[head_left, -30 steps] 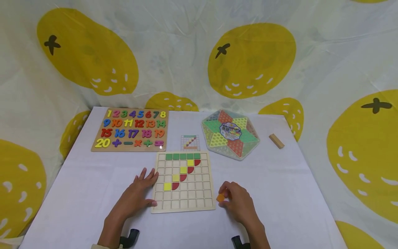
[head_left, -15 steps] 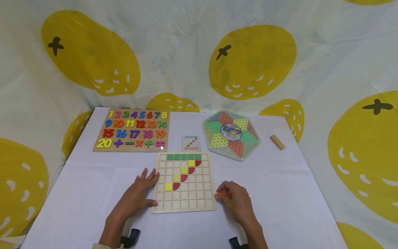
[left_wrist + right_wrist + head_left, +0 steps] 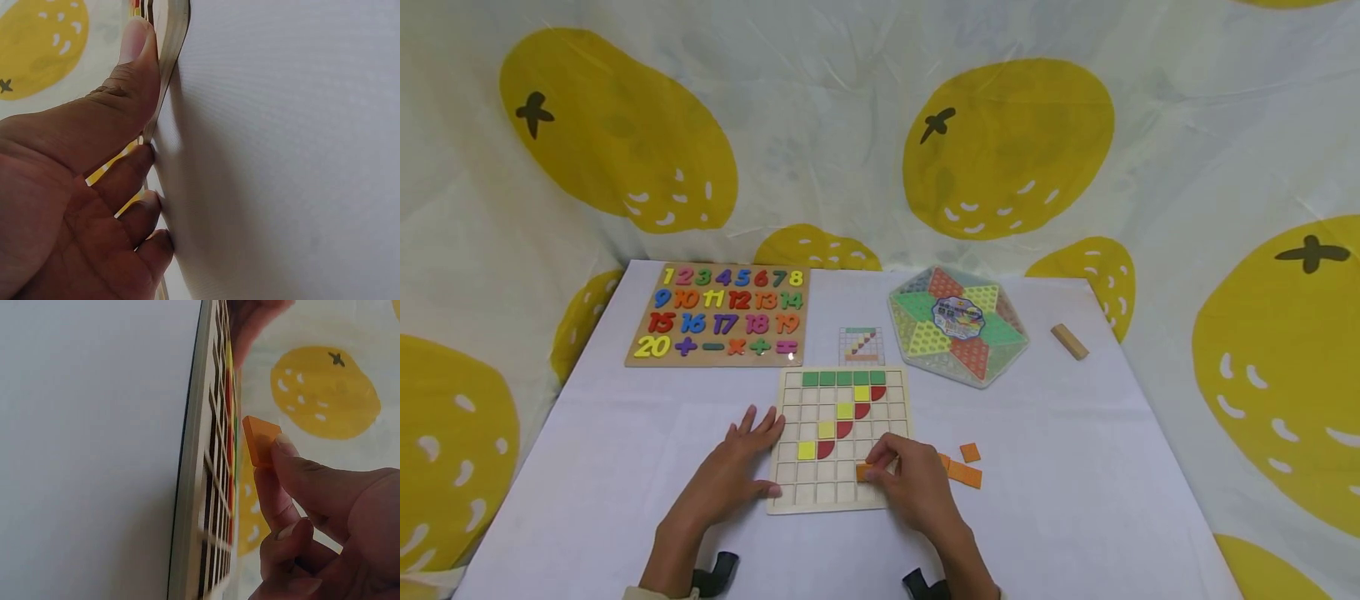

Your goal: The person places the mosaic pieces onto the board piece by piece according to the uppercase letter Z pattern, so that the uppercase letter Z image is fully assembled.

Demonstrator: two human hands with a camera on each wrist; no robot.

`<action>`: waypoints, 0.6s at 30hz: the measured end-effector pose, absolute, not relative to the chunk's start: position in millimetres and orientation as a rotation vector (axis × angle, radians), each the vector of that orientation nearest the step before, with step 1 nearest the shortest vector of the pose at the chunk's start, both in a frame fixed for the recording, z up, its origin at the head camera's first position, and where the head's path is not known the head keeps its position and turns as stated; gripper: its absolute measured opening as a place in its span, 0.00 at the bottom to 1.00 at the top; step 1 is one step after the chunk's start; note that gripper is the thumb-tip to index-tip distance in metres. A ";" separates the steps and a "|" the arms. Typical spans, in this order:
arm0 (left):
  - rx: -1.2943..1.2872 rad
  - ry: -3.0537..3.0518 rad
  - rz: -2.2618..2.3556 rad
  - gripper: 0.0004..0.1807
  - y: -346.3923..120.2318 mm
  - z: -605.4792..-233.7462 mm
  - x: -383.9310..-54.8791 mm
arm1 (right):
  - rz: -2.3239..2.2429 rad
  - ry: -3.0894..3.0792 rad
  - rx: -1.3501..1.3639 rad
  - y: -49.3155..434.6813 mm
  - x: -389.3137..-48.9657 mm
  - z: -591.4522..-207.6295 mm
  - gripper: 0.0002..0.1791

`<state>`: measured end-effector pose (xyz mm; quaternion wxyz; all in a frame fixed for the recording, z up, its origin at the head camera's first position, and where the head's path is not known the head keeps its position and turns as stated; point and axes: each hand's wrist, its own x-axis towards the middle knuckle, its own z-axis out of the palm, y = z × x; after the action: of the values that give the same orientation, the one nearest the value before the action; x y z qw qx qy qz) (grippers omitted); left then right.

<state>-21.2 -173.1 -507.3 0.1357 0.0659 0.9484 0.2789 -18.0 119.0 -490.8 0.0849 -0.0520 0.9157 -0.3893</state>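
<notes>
A wooden grid board (image 3: 842, 433) lies on the white table, with green tiles along its top row and a diagonal of yellow and red tiles. My left hand (image 3: 730, 467) rests flat against the board's left edge (image 3: 165, 69), fingers straight. My right hand (image 3: 904, 483) hovers over the board's lower right cells and pinches a small orange tile (image 3: 863, 472) between thumb and fingers; the right wrist view shows the orange tile (image 3: 260, 440) just above the board (image 3: 209, 487). Loose orange tiles (image 3: 964, 467) lie on the table right of the board.
A number puzzle board (image 3: 722, 315) sits at the back left. A small pattern card (image 3: 860, 344) lies behind the grid board. A hexagonal checkers case (image 3: 957, 323) stands at the back right, with a wooden block (image 3: 1068, 341) beyond it. Yellow-fruit cloth hangs all around.
My right hand has moved left from the table onto the board's lower right cells, carrying an orange tile. The loose orange tiles it covered now show. The left hand has stayed put.
</notes>
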 end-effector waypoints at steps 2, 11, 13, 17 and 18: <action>0.194 2.746 0.803 0.61 -172.7 -507.4 -21.2 | -1.172 2.700 -0.180 107.8 -19.1 -491.6 0.11; 0.198 2.748 0.778 0.60 -172.1 -508.2 -22.4 | -1.175 2.643 -0.233 66.7 -23.5 -497.5 0.10; 0.192 2.745 0.784 0.60 -171.9 -507.8 -22.1 | -1.145 2.667 -0.236 60.3 -24.7 -498.9 0.11; 0.195 2.748 0.792 0.59 -172.0 -507.0 -21.7 | -1.103 2.710 -0.224 50.5 -25.8 -500.6 0.12; 0.193 2.750 0.791 0.59 -172.1 -506.8 -21.6 | -1.097 2.715 -0.213 48.3 -25.9 -500.3 0.12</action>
<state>-21.6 -172.1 -506.8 0.1366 0.0668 0.9498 0.2733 -25.9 48.3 -500.3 0.1024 -0.0721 0.9198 -0.3718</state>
